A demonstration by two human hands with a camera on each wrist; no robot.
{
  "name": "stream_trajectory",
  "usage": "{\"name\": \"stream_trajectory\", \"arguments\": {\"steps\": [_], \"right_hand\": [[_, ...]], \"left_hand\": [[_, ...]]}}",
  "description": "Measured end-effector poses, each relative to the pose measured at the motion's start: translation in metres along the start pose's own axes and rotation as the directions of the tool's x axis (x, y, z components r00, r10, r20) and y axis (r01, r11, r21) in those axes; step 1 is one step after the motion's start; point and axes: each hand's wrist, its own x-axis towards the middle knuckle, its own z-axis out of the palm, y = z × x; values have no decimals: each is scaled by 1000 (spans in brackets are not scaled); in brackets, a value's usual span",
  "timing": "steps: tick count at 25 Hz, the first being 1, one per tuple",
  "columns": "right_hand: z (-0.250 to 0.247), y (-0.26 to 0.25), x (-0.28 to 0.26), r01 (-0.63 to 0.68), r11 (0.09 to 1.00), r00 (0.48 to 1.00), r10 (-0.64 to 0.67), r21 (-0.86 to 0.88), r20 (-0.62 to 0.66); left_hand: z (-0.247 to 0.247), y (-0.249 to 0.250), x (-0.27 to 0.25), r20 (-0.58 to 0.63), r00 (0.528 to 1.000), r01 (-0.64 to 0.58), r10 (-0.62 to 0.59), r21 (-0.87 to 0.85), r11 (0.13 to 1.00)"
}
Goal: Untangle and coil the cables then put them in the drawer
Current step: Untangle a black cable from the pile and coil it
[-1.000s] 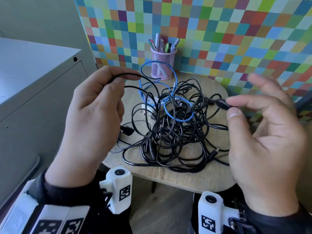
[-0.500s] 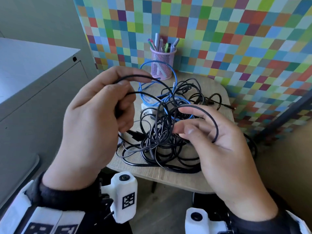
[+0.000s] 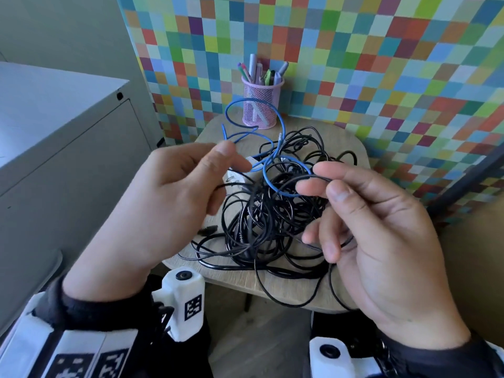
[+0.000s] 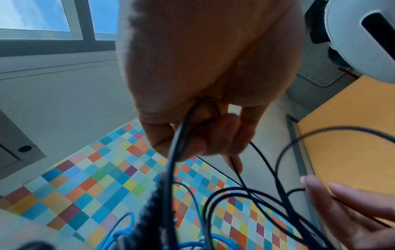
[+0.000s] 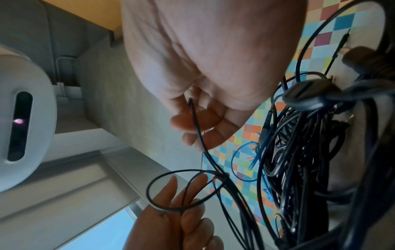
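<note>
A tangle of black cables (image 3: pixel 272 222) lies on the small wooden table (image 3: pixel 351 148), with a blue cable (image 3: pixel 275 148) looped over its far side. My left hand (image 3: pixel 218 184) hovers over the tangle's left side, its fingers curled round a black cable (image 4: pixel 181 135) that runs down into the pile. My right hand (image 3: pixel 324 181) is held up on the right and pinches a thin black strand (image 3: pixel 305 177) between thumb and fingertips. In the right wrist view the strand (image 5: pixel 196 128) crosses the right hand's fingers, and a small loop (image 5: pixel 162 191) rests on the left hand's fingers.
A pink mesh pen cup (image 3: pixel 260 105) stands at the table's far edge against a chequered wall panel (image 3: pixel 354 64). A grey metal cabinet (image 3: pixel 54 159) with a shut front stands to the left. One black loop (image 3: pixel 294 298) hangs over the table's front edge.
My right hand has moved right, away from the left hand, drawing a black strand out between them. My left hand has loosened its grip a little.
</note>
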Motion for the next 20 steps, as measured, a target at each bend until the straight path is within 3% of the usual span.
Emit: {"name": "stream_trajectory", "arguments": {"steps": [4, 8, 12, 18, 20], "right_hand": [[0, 1, -6, 163, 973, 987, -157, -166, 45], [3, 1, -9, 291, 908, 956, -258, -302, 142], [4, 3, -7, 307, 900, 951, -273, -309, 148], [-10, 2, 1, 196, 919, 975, -220, -342, -32], [-14, 5, 4, 161, 912, 982, -188, -377, -33]], "left_hand": [[6, -5, 3, 114, 989, 81, -99, 150, 985], [5, -3, 0, 181, 981, 20, -73, 280, 960], [5, 1, -4, 265, 964, -65, -16, 295, 953], [5, -12, 3, 108, 991, -106, 77, 306, 946], [6, -16, 6, 42, 995, -96, 90, 152, 984]]}}
